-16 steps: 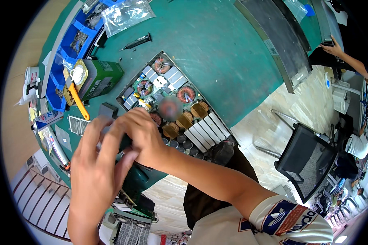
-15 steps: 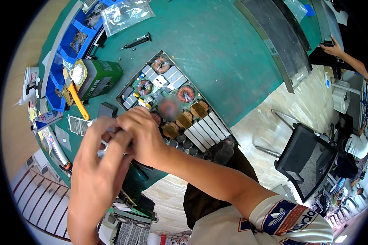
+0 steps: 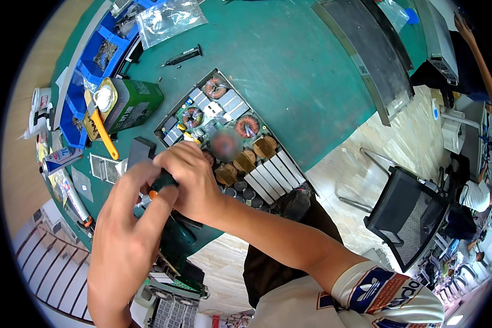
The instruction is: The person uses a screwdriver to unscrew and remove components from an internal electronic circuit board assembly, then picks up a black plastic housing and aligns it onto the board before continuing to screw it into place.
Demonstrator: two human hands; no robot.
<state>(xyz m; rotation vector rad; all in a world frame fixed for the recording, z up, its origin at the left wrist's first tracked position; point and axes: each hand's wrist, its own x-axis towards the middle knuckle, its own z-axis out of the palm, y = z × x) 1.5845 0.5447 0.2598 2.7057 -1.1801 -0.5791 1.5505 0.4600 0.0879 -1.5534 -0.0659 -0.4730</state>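
- left hand (image 3: pixel 128 229) and right hand (image 3: pixel 188 175) both wrapped round some small dark thing (image 3: pixel 164 179), just by the left corner of the open electronics unit (image 3: pixel 213 108)
- chunky green tin (image 3: pixel 139 104) left of the unit
- skinny black tube (image 3: pixel 184 56) on the tabletop (image 3: pixel 290 65) past the unit

Tabletop (image 3: pixel 290 93): matt green, lightly scuffed, beyond the right hand (image 3: pixel 188 175).
Can (image 3: pixel 142 106): I see glossy painted metal, beyond the left hand (image 3: pixel 127 218).
Bag (image 3: pixel 171 23): clear, crinkled plastic, farther out.
Floor (image 3: pixel 347 167): glossy tile, right of both hands.

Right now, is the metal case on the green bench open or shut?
The case is open: its top is uncovered, so coils and pale bars inside show.
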